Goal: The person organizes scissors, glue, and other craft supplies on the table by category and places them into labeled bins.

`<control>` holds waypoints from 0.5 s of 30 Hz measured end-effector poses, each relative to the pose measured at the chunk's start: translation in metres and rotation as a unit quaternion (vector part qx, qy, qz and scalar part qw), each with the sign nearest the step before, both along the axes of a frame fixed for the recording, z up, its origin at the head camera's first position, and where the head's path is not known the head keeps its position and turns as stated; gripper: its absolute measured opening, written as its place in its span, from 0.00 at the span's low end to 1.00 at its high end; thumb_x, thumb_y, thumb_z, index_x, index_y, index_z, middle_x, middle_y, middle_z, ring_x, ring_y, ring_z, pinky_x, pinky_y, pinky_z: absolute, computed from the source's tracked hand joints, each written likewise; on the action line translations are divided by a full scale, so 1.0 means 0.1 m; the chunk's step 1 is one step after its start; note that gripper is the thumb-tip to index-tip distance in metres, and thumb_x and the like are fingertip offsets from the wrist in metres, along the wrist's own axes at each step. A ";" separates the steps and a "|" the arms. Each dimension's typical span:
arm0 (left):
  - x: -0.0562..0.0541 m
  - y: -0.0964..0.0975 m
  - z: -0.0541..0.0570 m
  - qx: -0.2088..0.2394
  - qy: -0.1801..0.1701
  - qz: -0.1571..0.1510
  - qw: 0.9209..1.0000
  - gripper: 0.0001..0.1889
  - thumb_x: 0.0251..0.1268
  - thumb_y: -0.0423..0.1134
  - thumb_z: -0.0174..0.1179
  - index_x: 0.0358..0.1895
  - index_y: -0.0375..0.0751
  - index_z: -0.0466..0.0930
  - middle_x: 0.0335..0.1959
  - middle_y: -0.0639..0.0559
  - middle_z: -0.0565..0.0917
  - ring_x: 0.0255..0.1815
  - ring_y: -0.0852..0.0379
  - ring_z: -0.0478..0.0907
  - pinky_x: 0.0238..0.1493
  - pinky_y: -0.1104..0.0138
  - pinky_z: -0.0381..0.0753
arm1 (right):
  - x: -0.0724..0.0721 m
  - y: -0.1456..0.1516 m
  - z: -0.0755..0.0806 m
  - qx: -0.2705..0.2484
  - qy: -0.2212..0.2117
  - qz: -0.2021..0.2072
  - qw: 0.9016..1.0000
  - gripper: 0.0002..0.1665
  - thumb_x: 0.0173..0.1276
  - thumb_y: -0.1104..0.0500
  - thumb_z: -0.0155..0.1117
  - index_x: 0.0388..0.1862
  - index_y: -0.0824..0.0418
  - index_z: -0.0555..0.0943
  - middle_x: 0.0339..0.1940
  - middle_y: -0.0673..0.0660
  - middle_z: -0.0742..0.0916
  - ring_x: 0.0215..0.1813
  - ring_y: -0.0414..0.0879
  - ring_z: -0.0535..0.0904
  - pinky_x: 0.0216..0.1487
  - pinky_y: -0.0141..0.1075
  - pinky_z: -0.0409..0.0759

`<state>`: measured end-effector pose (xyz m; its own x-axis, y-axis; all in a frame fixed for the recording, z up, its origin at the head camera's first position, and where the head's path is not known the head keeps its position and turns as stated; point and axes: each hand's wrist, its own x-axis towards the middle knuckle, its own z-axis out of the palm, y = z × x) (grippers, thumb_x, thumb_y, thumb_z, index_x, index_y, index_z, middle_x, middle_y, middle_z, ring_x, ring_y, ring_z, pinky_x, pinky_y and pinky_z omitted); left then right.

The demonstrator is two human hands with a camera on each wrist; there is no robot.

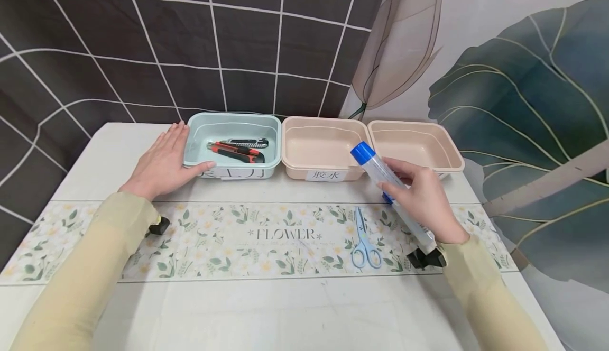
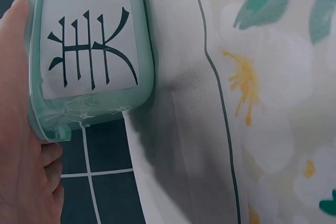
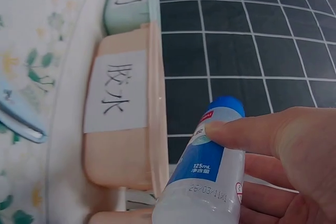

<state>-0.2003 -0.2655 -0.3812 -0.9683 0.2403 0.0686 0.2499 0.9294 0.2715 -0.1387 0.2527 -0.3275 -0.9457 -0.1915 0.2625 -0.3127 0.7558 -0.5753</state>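
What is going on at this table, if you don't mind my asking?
Someone's right hand is holding a blue-capped bottle above the table, near the pink bins. Their left hand rests against the blue bin, which has cutters in it. The scissors lie on the table, with neither hand on them.

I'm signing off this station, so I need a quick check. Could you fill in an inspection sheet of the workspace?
Surface: white table with a floral band.
Job's things: bottle in hand; scissors on the band; cutters inside the blue bin; two pink bins beside it.
Clutter: nothing seen.
Hands: left hand rests against the blue bin; right hand grips the bottle.
Cables: nothing seen.
Surroundings: dark gridded backdrop behind, leaf print at right.
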 end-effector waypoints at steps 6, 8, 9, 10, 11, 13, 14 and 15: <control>0.00 0.02 0.00 0.001 -0.001 0.000 1.000 0.60 0.68 0.73 0.50 0.80 0.24 0.39 0.81 0.29 0.43 0.82 0.37 0.37 0.80 0.50 0.37 | -0.14 -0.06 0.09 -0.019 -0.013 -0.002 1.000 0.31 0.65 0.64 0.76 0.66 0.65 0.80 0.60 0.64 0.85 0.56 0.57 0.83 0.60 0.55 0.80; 0.00 0.02 0.01 0.001 0.002 -0.001 1.000 0.60 0.68 0.73 0.50 0.80 0.24 0.39 0.81 0.28 0.43 0.82 0.37 0.37 0.80 0.50 0.37 | -0.19 -0.09 0.12 -0.021 -0.017 -0.002 1.000 0.31 0.65 0.65 0.75 0.67 0.65 0.80 0.60 0.63 0.84 0.57 0.57 0.82 0.61 0.55 0.80; 0.00 0.02 0.01 0.001 0.003 -0.001 1.000 0.59 0.68 0.73 0.50 0.80 0.24 0.39 0.81 0.28 0.43 0.82 0.37 0.37 0.80 0.50 0.37 | -0.22 -0.10 0.13 -0.021 -0.017 0.000 1.000 0.31 0.65 0.65 0.75 0.67 0.64 0.79 0.60 0.63 0.84 0.57 0.58 0.83 0.61 0.55 0.80; 0.00 0.02 0.01 0.001 0.003 -0.001 1.000 0.59 0.68 0.73 0.50 0.80 0.24 0.39 0.81 0.28 0.43 0.82 0.37 0.37 0.80 0.50 0.37 | -0.26 -0.12 0.14 -0.019 -0.015 0.003 1.000 0.31 0.65 0.65 0.75 0.67 0.64 0.79 0.61 0.63 0.84 0.57 0.58 0.83 0.61 0.55 0.80; 0.00 0.02 0.02 0.001 0.004 -0.001 1.000 0.59 0.68 0.73 0.50 0.80 0.24 0.40 0.81 0.28 0.43 0.82 0.37 0.37 0.80 0.50 0.37 | -0.30 -0.14 0.14 -0.016 -0.012 0.005 1.000 0.31 0.65 0.65 0.74 0.67 0.64 0.80 0.61 0.63 0.84 0.56 0.58 0.83 0.61 0.54 0.80; 0.00 0.01 0.02 0.001 0.003 -0.001 1.000 0.59 0.68 0.73 0.50 0.80 0.24 0.39 0.81 0.28 0.43 0.82 0.37 0.37 0.80 0.50 0.37 | -0.37 -0.17 0.16 -0.013 -0.010 0.008 1.000 0.30 0.65 0.64 0.74 0.67 0.63 0.80 0.61 0.62 0.84 0.55 0.57 0.83 0.60 0.54 0.81; 0.01 0.01 0.02 0.001 0.002 -0.001 1.000 0.59 0.68 0.73 0.50 0.80 0.24 0.39 0.81 0.28 0.43 0.82 0.37 0.37 0.80 0.50 0.37 | -0.40 -0.19 0.17 -0.011 -0.009 0.011 1.000 0.30 0.65 0.64 0.74 0.67 0.62 0.80 0.61 0.62 0.84 0.54 0.57 0.84 0.59 0.53 0.81; 0.01 0.01 0.02 0.001 0.000 0.000 1.000 0.59 0.68 0.73 0.50 0.80 0.24 0.39 0.81 0.28 0.43 0.82 0.37 0.37 0.80 0.50 0.37 | -0.44 -0.21 0.17 -0.010 -0.010 0.014 1.000 0.31 0.66 0.64 0.74 0.68 0.62 0.80 0.61 0.62 0.84 0.54 0.57 0.84 0.59 0.53 0.81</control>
<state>-0.1996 -0.2643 -0.3788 -0.9681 0.2408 0.0699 0.2507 0.9287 0.2732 -0.1827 0.2314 -0.3103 -0.9451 -0.2122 0.2486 -0.3220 0.7348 -0.5970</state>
